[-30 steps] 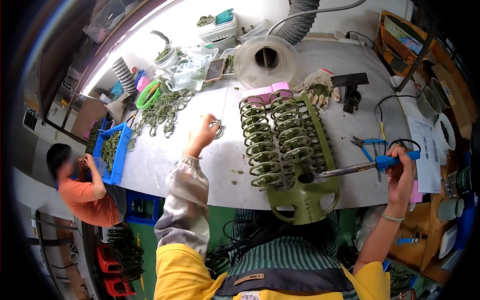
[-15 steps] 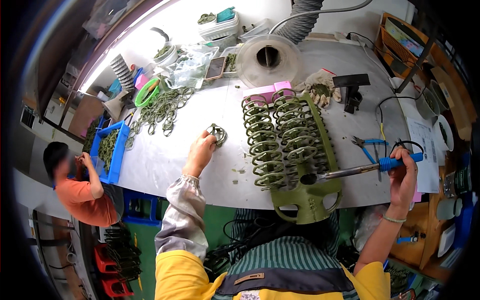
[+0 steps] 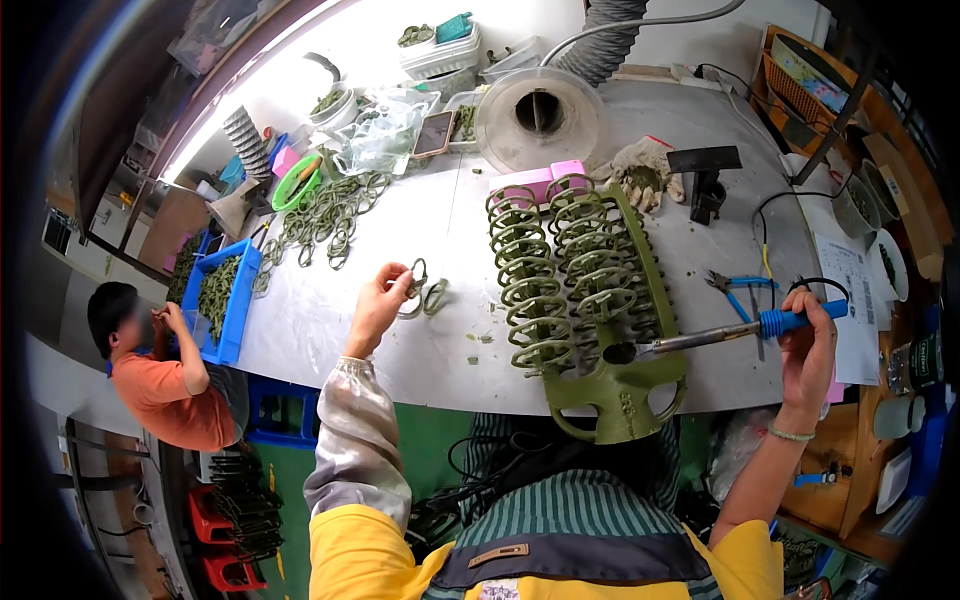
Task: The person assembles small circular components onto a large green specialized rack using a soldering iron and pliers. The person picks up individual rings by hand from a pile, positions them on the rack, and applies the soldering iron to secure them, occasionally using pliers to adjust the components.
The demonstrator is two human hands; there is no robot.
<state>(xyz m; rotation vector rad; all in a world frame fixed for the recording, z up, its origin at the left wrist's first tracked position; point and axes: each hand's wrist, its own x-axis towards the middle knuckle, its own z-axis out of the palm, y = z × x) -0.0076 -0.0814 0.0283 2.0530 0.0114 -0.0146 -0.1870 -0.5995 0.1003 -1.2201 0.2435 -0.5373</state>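
Observation:
My left hand [image 3: 380, 305] pinches a green ring [image 3: 418, 270] above the grey tabletop [image 3: 290, 330]. A second green ring [image 3: 435, 297] sits right beside it. In my right hand [image 3: 806, 345] is the blue handle of a soldering iron [image 3: 700, 338], its metal shaft pointing left. The iron's tip reaches the round opening of a dark green frame [image 3: 622, 400]; whether it touches the frame I cannot tell. Rows of green rings [image 3: 527, 290] are stacked one behind another along the frame's bars. Pink blocks [image 3: 540, 182] lie at the frame's far end.
A heap of green rings [image 3: 325, 215] lies at the far left, near a blue bin [image 3: 225, 310]. Blue-handled pliers [image 3: 733, 290], a work glove [image 3: 643, 172] and a black stand [image 3: 706, 180] are to the right. Another person [image 3: 175, 375] sits on the left.
My left hand has drawn a little to the left and holds one ring apart from another, which stays to its right. My right hand and the iron have hardly moved.

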